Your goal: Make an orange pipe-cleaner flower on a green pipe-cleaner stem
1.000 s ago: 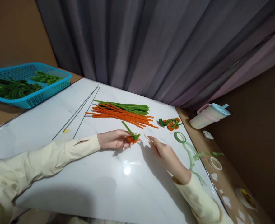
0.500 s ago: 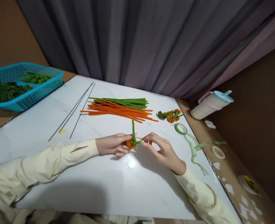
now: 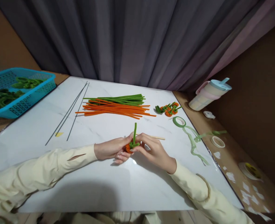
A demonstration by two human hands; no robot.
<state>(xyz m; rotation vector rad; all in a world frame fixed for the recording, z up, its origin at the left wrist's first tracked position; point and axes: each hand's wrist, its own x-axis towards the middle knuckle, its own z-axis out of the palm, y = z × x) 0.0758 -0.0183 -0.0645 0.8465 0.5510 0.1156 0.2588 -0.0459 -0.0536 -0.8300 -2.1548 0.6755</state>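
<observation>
My left hand [image 3: 115,148] is closed around a small orange pipe-cleaner piece [image 3: 128,148] with green pipe-cleaner ends on it. One green end [image 3: 135,133] stands upright and another points right. From the right, my right hand [image 3: 155,151] pinches at the same piece with thumb and forefinger; the fingertips partly cover it. Just behind that hand, a thin wooden stick [image 3: 158,137] shows, and whether it touches the hand I cannot tell. Farther back lie orange pipe cleaners [image 3: 114,109] and green ones [image 3: 128,100].
Finished orange-green pieces [image 3: 171,109] lie right, near green tape [image 3: 179,121] with a loose strip. Thin dark wires [image 3: 68,113] lie left. A blue basket [image 3: 32,98] holds green pipe-cleaner shapes. A tumbler [image 3: 208,95], a white ring [image 3: 218,142] and paper scraps lie along the right side.
My right hand has moved left, onto the orange and green piece. More of the wooden stick now shows behind that hand. The view has shifted slightly.
</observation>
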